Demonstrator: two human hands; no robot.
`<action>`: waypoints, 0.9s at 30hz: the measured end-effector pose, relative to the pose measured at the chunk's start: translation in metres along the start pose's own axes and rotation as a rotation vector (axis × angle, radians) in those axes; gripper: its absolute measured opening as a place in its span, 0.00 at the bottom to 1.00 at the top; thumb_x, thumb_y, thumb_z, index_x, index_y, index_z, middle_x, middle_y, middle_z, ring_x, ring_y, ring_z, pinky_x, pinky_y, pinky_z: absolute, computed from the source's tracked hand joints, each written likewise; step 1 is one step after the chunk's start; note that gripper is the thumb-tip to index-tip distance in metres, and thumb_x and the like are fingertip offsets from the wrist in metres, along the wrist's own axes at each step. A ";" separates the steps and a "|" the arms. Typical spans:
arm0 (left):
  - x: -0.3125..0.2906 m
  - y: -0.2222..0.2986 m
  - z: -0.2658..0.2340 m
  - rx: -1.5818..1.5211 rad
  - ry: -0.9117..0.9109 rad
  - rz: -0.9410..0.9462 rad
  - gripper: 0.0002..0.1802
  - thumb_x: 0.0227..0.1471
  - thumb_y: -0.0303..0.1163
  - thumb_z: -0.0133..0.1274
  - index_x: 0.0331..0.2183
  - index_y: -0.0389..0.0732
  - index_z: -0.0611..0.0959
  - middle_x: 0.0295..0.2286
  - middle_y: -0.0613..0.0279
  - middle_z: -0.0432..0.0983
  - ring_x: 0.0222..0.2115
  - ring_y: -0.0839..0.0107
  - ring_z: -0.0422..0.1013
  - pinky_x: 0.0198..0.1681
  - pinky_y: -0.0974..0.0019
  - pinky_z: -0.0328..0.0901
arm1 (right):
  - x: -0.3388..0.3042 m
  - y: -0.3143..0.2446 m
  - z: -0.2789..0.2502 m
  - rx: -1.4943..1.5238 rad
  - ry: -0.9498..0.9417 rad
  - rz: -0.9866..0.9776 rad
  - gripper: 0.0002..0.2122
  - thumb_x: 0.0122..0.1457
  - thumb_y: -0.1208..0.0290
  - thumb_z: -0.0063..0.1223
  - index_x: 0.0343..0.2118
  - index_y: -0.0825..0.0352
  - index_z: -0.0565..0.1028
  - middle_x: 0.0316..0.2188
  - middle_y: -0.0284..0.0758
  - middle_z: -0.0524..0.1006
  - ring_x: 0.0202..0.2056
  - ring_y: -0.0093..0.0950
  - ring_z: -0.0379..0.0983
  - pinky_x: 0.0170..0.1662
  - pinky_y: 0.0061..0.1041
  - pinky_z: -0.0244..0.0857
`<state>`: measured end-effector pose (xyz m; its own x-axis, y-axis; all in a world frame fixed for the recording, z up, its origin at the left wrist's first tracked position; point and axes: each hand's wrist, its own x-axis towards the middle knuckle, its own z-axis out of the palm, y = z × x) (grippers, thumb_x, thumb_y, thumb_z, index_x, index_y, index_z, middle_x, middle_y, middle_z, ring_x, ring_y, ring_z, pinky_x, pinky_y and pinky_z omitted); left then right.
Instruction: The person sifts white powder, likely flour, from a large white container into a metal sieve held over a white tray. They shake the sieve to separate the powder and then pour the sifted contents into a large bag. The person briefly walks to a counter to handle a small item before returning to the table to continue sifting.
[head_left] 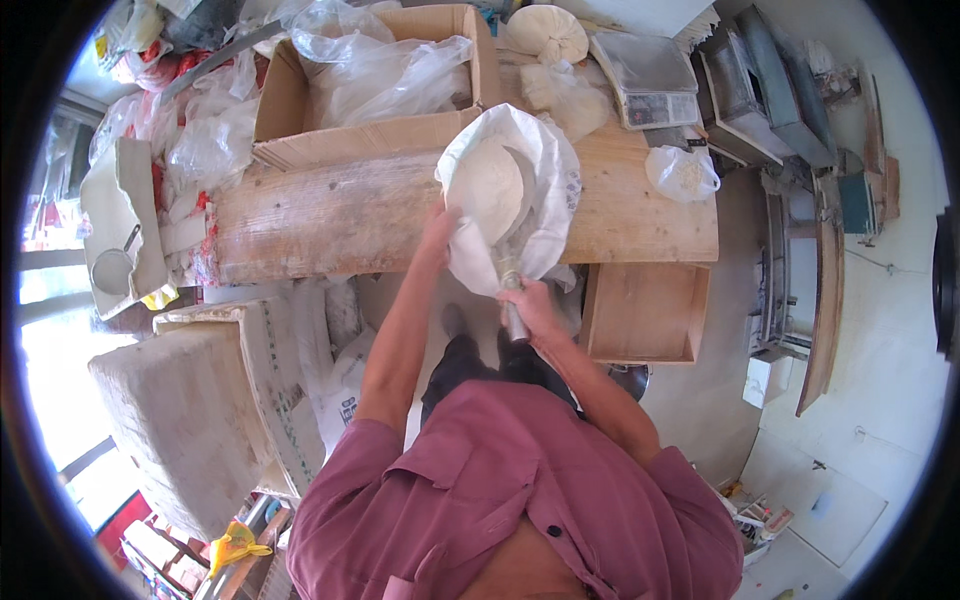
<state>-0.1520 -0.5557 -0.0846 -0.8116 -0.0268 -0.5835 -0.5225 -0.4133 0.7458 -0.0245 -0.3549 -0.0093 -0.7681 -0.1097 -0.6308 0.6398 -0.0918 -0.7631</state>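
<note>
A white woven sack (559,222) stands with its mouth wide, in front of the wooden table. White powder that looks like flour (485,185) shows inside the mouth. My right hand (530,310) is closed round the grey handle (511,275) of a scoop, whose bowl reaches into the sack and is partly lost in the powder. At the sack's left rim, my left hand (437,238) grips the edge; its fingers are slightly blurred and partly hidden.
A cardboard box (340,140) with clear plastic bags lies on the wooden table (330,220). Further right are a tied bag (550,35), a scale (650,80) and a small plastic bag (683,173). An open drawer (645,312) juts out below. A bulky pale box (180,410) stands left.
</note>
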 end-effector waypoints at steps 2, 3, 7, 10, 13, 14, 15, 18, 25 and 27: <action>0.004 -0.004 -0.011 0.017 -0.010 0.032 0.24 0.51 0.24 0.44 0.51 0.33 0.75 0.38 0.53 0.78 0.34 0.65 0.78 0.35 0.57 0.75 | 0.005 0.004 -0.001 0.086 -0.051 0.020 0.14 0.54 0.78 0.57 0.43 0.73 0.72 0.23 0.35 0.74 0.15 0.26 0.71 0.16 0.28 0.64; 0.002 -0.005 -0.016 0.017 -0.034 0.059 0.26 0.51 0.23 0.43 0.53 0.34 0.74 0.40 0.53 0.78 0.35 0.65 0.78 0.36 0.58 0.75 | 0.005 0.001 -0.008 0.055 -0.058 0.045 0.14 0.53 0.78 0.57 0.43 0.73 0.72 0.23 0.35 0.74 0.15 0.26 0.71 0.16 0.28 0.64; -0.015 0.005 -0.034 0.192 -0.082 0.199 0.33 0.49 0.20 0.41 0.60 0.35 0.72 0.48 0.55 0.77 0.43 0.67 0.76 0.46 0.64 0.71 | 0.020 -0.011 -0.041 -0.142 -0.110 0.064 0.15 0.50 0.75 0.57 0.42 0.73 0.72 0.23 0.36 0.74 0.15 0.27 0.71 0.17 0.29 0.65; -0.033 0.009 -0.031 0.368 -0.065 0.372 0.33 0.48 0.21 0.42 0.58 0.33 0.73 0.47 0.56 0.77 0.44 0.70 0.74 0.50 0.66 0.67 | 0.033 -0.028 -0.050 -0.415 -0.150 0.023 0.17 0.48 0.72 0.57 0.40 0.75 0.72 0.21 0.37 0.74 0.15 0.29 0.72 0.18 0.31 0.67; -0.026 -0.007 -0.031 0.404 -0.022 0.441 0.32 0.48 0.22 0.42 0.57 0.32 0.74 0.46 0.56 0.78 0.45 0.72 0.72 0.50 0.67 0.66 | 0.044 -0.033 -0.065 -0.550 -0.243 0.013 0.14 0.48 0.71 0.56 0.33 0.78 0.73 0.18 0.39 0.73 0.15 0.29 0.72 0.18 0.33 0.66; -0.029 -0.003 -0.023 0.396 -0.046 0.437 0.33 0.48 0.22 0.42 0.59 0.33 0.73 0.48 0.56 0.76 0.47 0.71 0.71 0.52 0.67 0.65 | 0.055 -0.026 -0.072 -0.569 -0.267 0.008 0.12 0.48 0.73 0.57 0.32 0.78 0.73 0.19 0.38 0.73 0.15 0.29 0.71 0.17 0.32 0.65; -0.032 0.001 -0.015 0.389 -0.071 0.434 0.34 0.49 0.21 0.42 0.61 0.34 0.71 0.51 0.56 0.75 0.50 0.71 0.71 0.54 0.67 0.64 | 0.065 -0.019 -0.080 -0.586 -0.290 0.002 0.10 0.49 0.74 0.57 0.31 0.77 0.73 0.20 0.38 0.74 0.15 0.29 0.71 0.16 0.31 0.64; -0.030 -0.015 -0.017 0.206 -0.003 0.476 0.35 0.50 0.22 0.44 0.61 0.35 0.70 0.52 0.57 0.74 0.49 0.70 0.71 0.53 0.67 0.65 | 0.062 -0.062 -0.062 -0.616 -0.210 0.159 0.09 0.48 0.74 0.58 0.26 0.76 0.73 0.19 0.36 0.72 0.15 0.28 0.70 0.16 0.30 0.64; -0.037 -0.042 0.020 -0.035 0.164 0.375 0.38 0.51 0.20 0.44 0.65 0.34 0.62 0.56 0.52 0.68 0.51 0.66 0.69 0.54 0.65 0.65 | 0.037 -0.077 -0.048 -0.339 -0.207 0.193 0.07 0.47 0.75 0.58 0.25 0.72 0.72 0.18 0.34 0.71 0.16 0.27 0.70 0.17 0.29 0.64; -0.039 -0.047 0.035 -0.021 0.214 0.427 0.38 0.51 0.20 0.44 0.65 0.34 0.61 0.57 0.52 0.67 0.51 0.66 0.69 0.54 0.65 0.65 | 0.038 -0.061 -0.044 -0.313 -0.194 0.169 0.07 0.47 0.75 0.58 0.25 0.72 0.72 0.19 0.35 0.71 0.17 0.27 0.71 0.17 0.29 0.65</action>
<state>-0.1051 -0.5033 -0.0862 -0.8796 -0.3841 -0.2808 -0.1467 -0.3425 0.9280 -0.0937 -0.3102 0.0075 -0.6145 -0.2853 -0.7356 0.6949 0.2456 -0.6758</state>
